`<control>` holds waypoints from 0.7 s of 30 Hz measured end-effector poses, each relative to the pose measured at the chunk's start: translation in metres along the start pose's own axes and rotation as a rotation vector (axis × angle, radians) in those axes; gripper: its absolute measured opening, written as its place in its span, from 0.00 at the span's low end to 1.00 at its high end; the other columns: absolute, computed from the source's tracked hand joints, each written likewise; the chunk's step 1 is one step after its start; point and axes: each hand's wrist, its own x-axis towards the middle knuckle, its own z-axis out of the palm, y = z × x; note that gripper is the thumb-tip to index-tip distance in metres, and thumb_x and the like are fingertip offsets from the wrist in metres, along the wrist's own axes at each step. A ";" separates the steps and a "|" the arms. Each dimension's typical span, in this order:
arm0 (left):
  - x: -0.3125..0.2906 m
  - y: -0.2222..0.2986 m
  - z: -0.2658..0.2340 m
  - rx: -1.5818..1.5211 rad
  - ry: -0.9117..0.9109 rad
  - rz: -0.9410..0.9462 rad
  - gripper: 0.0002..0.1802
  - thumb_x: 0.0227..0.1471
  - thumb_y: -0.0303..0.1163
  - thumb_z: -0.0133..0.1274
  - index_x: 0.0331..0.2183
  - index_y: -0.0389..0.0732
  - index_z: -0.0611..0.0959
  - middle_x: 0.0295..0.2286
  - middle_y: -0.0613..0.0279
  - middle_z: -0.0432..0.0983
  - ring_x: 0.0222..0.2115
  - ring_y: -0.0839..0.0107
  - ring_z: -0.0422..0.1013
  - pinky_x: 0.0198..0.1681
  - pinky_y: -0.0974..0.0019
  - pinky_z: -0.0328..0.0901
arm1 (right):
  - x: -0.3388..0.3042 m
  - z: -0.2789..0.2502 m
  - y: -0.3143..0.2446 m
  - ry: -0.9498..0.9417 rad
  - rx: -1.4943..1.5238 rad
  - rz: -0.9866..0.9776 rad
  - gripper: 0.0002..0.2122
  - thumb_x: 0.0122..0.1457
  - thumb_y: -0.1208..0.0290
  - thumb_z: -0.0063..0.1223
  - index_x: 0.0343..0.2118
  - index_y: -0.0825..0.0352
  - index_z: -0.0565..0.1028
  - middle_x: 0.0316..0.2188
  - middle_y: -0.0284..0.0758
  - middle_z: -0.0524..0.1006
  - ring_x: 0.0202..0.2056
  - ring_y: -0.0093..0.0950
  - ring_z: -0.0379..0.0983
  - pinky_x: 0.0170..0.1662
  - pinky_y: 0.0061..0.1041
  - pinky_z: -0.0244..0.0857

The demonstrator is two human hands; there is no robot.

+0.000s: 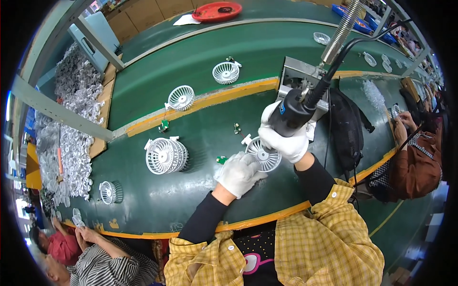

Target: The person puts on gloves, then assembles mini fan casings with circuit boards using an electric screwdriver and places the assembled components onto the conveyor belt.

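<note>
A white plastic fan grille [265, 158] with radial slats lies on the green bench in front of me. My left hand [240, 174], in a white glove, has its fingers curled at the grille's left rim, gripping it. In a white glove too, my right hand [286, 140] is wrapped round a black electric screwdriver [291, 114], which hangs from a coil spring [342, 31]. The screwdriver stands over the grille; its tip is hidden by my hand. Beside my left fingers is a small green circuit board [222, 159], and another small board [237, 127] lies farther off.
A stack of white grilles [166, 156] stands to the left, with a single grille [109, 192] beyond it. More grilles ride the green belt [267, 45]. A metal box [298, 71] and black bag [347, 126] sit right. Co-workers [417, 157] work at both sides.
</note>
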 end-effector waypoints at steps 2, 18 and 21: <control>0.000 0.000 -0.001 0.007 -0.005 0.000 0.13 0.32 0.41 0.64 0.18 0.43 0.80 0.20 0.62 0.68 0.24 0.61 0.67 0.28 0.60 0.63 | -0.001 -0.003 -0.001 0.048 -0.042 -0.057 0.11 0.45 0.88 0.50 0.32 0.68 0.67 0.17 0.31 0.69 0.15 0.20 0.66 0.19 0.19 0.60; 0.000 0.000 0.002 -0.014 0.029 -0.004 0.13 0.33 0.40 0.64 0.19 0.43 0.79 0.20 0.63 0.68 0.24 0.62 0.67 0.28 0.61 0.63 | 0.001 -0.009 -0.036 0.339 -0.210 -0.189 0.08 0.48 0.88 0.47 0.32 0.71 0.67 0.16 0.33 0.68 0.13 0.24 0.65 0.20 0.24 0.63; -0.002 0.000 0.001 -0.011 0.027 -0.002 0.13 0.33 0.40 0.64 0.20 0.43 0.79 0.20 0.63 0.68 0.25 0.61 0.68 0.28 0.60 0.63 | -0.011 -0.001 -0.025 0.226 -0.137 -0.201 0.10 0.49 0.88 0.46 0.34 0.70 0.65 0.16 0.34 0.68 0.13 0.24 0.64 0.20 0.25 0.63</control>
